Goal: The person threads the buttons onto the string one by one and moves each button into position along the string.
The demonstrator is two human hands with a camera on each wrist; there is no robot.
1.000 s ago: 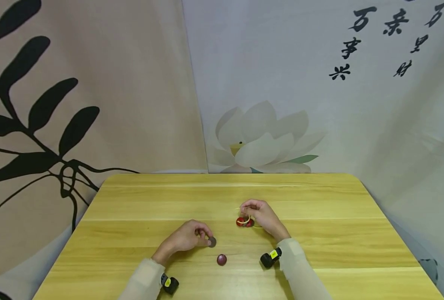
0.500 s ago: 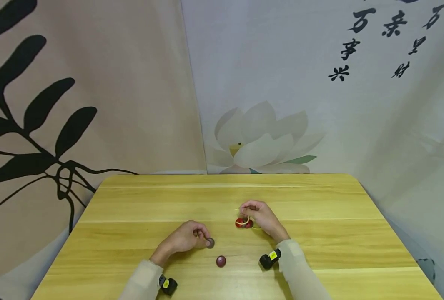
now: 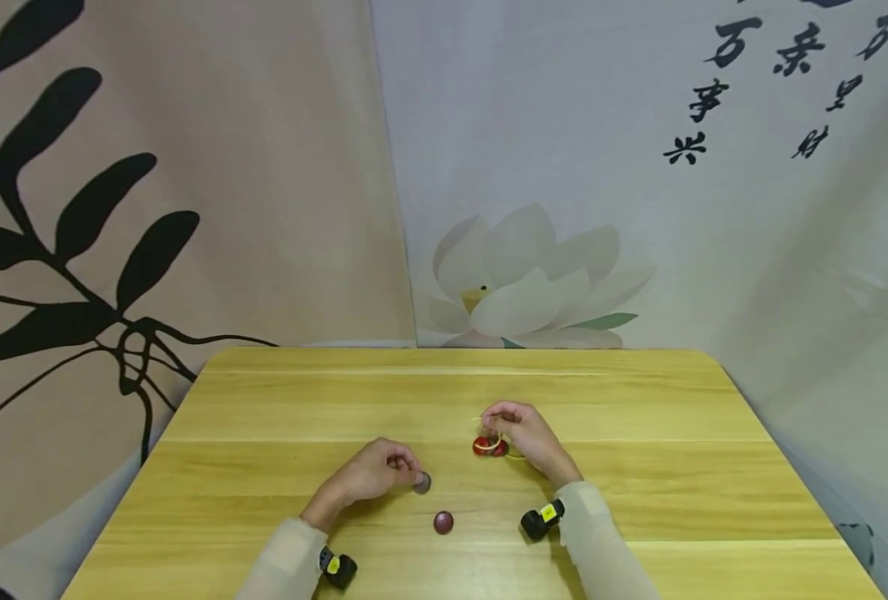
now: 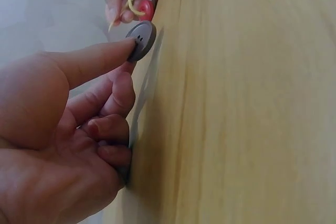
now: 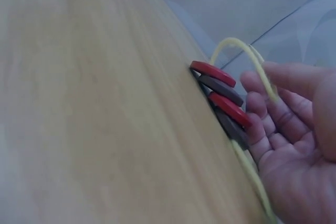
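Observation:
My left hand pinches a dark grey-brown button between thumb and finger, just over the table. The button stands on edge, and small holes show in its face. Farther forward and to the right, my right hand pinches a yellow cord close to its end, with a short tip sticking out past the fingers. Several red buttons and brown buttons, alternating, sit on this cord in a leaning row against the tabletop. The cord's other part trails beneath the right hand.
A loose maroon button lies on the wooden table, nearer the person and between the two forearms. Each wrist carries a small black camera. Behind the table's far edge hangs a printed curtain.

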